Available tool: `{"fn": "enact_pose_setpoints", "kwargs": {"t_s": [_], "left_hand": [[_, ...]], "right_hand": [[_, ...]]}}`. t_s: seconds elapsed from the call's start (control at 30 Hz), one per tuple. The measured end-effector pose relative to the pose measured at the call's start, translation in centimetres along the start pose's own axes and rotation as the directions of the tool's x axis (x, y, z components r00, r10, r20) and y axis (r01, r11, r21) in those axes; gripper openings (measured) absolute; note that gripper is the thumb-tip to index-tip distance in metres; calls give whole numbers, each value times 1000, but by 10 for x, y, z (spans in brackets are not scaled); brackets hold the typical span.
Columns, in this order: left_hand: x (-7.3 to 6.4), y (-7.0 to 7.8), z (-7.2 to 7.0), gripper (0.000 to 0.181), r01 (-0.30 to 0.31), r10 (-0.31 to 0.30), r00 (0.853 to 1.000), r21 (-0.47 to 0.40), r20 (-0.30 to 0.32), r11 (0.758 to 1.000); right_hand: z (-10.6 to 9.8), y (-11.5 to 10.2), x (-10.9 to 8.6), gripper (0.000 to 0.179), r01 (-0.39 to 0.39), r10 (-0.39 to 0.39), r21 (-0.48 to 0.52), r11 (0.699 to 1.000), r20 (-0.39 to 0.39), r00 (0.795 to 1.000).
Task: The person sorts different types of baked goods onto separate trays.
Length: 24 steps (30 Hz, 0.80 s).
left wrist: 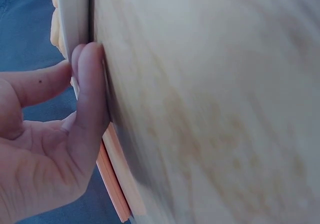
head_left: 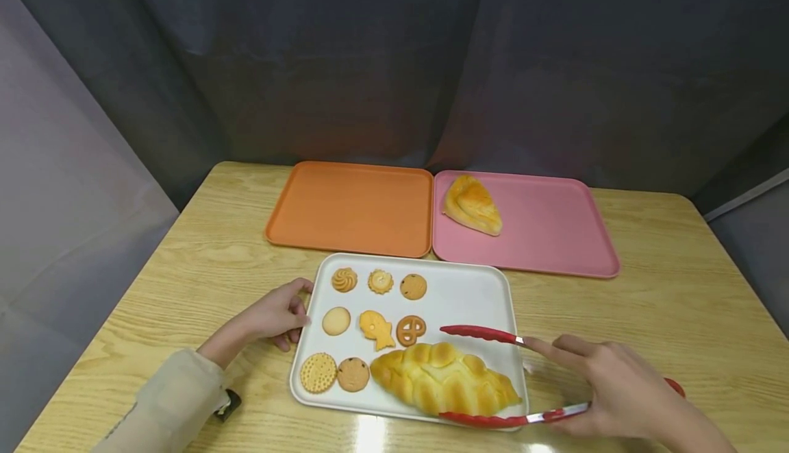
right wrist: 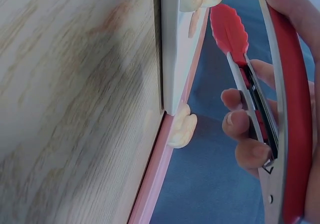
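My right hand [head_left: 622, 384] grips red and silver tongs [right wrist: 285, 109], their arms spread wide. In the head view the red tips straddle a braided bread loaf [head_left: 446, 377], one behind it and one along its front side. The loaf lies at the front right of a white tray [head_left: 456, 295]. At the tray's left edge my left hand [head_left: 280, 316] holds the rim, thumb above and fingers at the side, as the left wrist view shows. Left of the loaf lie several cookies, among them a fish-shaped cookie [head_left: 376, 329] and a pretzel cookie [head_left: 410, 330].
Behind the white tray, an orange tray [head_left: 357, 206] and a pink tray [head_left: 548, 220] stand side by side. A wedge-shaped pastry [head_left: 472, 205] lies on the pink one's left part. A dark curtain [head_left: 345, 62] hangs behind the wooden table [head_left: 185, 268].
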<state>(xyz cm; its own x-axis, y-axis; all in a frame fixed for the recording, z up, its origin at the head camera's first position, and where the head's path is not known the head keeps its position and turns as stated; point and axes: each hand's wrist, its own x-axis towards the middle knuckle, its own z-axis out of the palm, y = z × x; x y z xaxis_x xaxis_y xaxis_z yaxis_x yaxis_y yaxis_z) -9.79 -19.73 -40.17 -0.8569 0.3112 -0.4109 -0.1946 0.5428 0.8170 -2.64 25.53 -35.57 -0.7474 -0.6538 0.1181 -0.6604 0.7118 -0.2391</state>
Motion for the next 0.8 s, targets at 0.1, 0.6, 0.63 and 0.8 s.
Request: {"fn": "enact_pose_setpoints", "kwargs": {"t_s": [0.1,0.6,0.63,0.8], "left_hand": [[0,0,0,42,1,-1,1000,1,-1,1000],[0,2,0,43,14,-14,1000,1,-6,1000],[0,2,0,43,13,-13,1000,2,-6,1000],[0,1,-1,43,7,-7,1000,11,-7,1000]], "right_hand": [[1,1,-1,75,2,-2,-1,1000,14,1000],[11,5,3,72,20,-21,50,999,32,999],[12,5,3,72,23,-25,60,998,31,999],[12,6,3,71,37,-39,85,996,21,999]]}}
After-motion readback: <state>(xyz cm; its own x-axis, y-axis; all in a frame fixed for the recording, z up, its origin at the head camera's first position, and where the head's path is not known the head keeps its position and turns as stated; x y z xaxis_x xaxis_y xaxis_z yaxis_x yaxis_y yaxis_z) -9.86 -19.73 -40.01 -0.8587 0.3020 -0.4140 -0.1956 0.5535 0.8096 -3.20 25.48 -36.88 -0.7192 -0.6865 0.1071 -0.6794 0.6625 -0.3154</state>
